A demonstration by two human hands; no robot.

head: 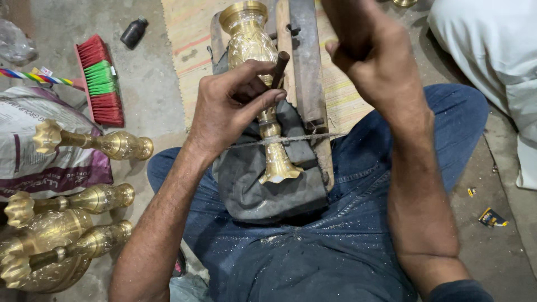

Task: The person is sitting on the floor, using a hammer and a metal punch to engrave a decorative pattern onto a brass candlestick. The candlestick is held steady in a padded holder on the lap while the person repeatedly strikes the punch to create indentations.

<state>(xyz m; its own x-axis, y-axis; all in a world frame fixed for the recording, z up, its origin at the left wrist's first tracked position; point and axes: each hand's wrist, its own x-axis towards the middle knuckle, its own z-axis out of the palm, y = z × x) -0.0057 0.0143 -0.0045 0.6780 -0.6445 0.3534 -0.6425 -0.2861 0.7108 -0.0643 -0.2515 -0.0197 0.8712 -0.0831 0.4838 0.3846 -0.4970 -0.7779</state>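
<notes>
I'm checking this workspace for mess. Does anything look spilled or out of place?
Yes: fine metal filings are sprinkled over the jeans below the brass vase. Finished vases lie tipped on their sides at left, and a small wrapper litters the floor.

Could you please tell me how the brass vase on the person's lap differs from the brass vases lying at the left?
The lap vase is tied by a cord against a wooden board over dark cloth; the left vases lie loose. The left hand rests on the lap vase; nobody touches the left vases. Both are golden, flared-footed and engraved.
</notes>
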